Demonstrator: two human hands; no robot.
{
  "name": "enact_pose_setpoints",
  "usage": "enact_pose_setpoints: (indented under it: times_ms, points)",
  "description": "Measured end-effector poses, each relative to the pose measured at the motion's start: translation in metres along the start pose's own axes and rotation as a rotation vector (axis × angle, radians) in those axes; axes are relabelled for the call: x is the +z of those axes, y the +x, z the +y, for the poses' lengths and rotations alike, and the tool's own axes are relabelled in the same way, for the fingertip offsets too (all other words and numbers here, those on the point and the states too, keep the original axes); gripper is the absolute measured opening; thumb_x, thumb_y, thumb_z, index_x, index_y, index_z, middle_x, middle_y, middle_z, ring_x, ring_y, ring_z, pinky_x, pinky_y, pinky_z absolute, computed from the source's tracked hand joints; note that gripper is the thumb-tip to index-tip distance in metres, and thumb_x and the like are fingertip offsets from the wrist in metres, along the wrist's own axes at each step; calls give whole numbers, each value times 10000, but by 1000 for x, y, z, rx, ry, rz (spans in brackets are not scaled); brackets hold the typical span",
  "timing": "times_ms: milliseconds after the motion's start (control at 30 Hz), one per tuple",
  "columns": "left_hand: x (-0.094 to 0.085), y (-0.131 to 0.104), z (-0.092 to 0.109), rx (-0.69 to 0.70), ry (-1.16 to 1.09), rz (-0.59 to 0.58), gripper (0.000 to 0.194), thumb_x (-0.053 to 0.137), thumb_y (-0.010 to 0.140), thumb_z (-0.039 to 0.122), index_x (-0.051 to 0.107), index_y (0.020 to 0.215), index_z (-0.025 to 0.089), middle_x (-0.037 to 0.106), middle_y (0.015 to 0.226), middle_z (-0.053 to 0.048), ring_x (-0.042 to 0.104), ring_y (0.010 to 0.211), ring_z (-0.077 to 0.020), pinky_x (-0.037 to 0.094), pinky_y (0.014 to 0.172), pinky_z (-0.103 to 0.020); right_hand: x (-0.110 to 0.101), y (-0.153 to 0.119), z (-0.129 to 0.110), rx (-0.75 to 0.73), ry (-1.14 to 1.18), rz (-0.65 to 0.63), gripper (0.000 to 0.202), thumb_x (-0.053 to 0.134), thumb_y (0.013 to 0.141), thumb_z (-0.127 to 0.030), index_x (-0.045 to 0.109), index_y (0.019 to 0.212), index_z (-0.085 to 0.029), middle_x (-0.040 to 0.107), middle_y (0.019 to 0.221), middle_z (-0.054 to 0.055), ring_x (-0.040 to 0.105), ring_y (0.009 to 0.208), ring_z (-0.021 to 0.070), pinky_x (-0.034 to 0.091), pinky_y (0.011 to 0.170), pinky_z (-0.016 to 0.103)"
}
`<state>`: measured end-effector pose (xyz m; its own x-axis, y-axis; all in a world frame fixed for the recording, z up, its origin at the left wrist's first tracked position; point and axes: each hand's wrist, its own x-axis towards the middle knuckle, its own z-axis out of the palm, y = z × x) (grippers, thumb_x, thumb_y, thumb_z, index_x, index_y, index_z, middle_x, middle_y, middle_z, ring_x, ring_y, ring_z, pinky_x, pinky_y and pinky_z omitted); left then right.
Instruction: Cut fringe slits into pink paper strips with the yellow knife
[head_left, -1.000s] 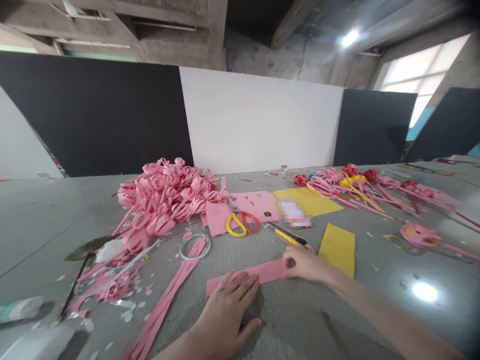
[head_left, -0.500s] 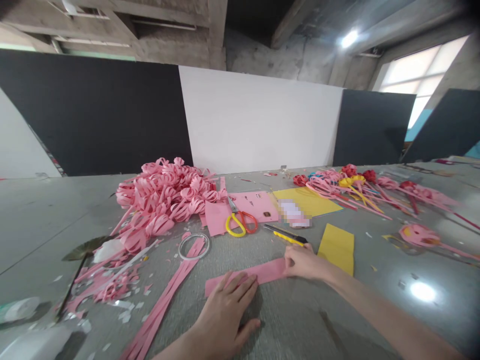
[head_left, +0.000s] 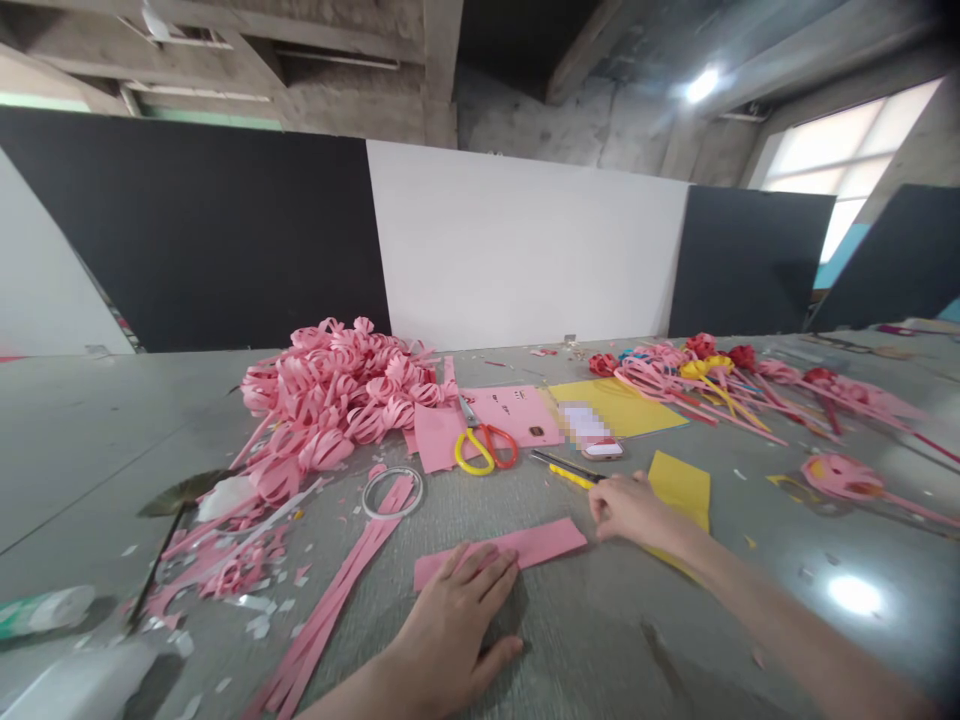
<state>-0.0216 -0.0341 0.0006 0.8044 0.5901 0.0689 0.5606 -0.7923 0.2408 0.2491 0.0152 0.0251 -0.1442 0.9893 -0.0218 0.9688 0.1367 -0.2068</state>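
My left hand (head_left: 463, 605) lies flat on a pink paper strip (head_left: 551, 543), fingers stretched out and pressing on its left part. The strip's right end is bare. My right hand (head_left: 634, 512) is just right of that end, its fingers curled and apart from the paper, with nothing visible in them. Beyond its knuckles lies a utility knife (head_left: 574, 472) with a yellow and black handle, whose near end the hand partly hides. Under the right wrist is a piece of yellow paper (head_left: 681, 487). Scissors (head_left: 486, 450) with yellow and orange handles rest farther back.
A tape roll (head_left: 394, 493) lies on long pink strips (head_left: 337, 600). Behind it is a heap of pink paper flowers (head_left: 337, 390). A phone (head_left: 600, 447) sits by a yellow sheet (head_left: 622, 405). Colourful paper flowers (head_left: 697, 365) lie right; a bottle (head_left: 52, 610) lies left.
My right hand has let go of the strip's right end and moved slightly right and up, beside the knife. My left hand keeps its place on the strip.
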Motion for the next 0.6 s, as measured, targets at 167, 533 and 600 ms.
enact_pose_setpoints:
  times_ms: [167,533,600]
  points:
    - [-1,1,-2,18,-40,-12,590,454,811,414,218,1325,246,302,1361,-26,238,1237,-244,157,1022,-443,-4,-10,-30,-191,160,161,63,497,769,-203,552,742,-187,576,750,1,524,737,131,341,689,243]
    - [2,9,-11,-295,-129,154,185,390,816,149,559,861,210,543,927,-27,526,846,-164,388,739,-262,58,-17,-59,-512,279,96,69,466,819,-168,484,753,-177,498,833,13,488,793,143,377,687,243]
    - [-4,10,-17,-320,-134,140,161,418,806,161,569,782,211,557,808,-6,531,797,-167,375,697,-253,57,-13,-56,-542,256,100,76,479,820,-187,481,745,-179,497,816,4,485,785,141,371,691,246]
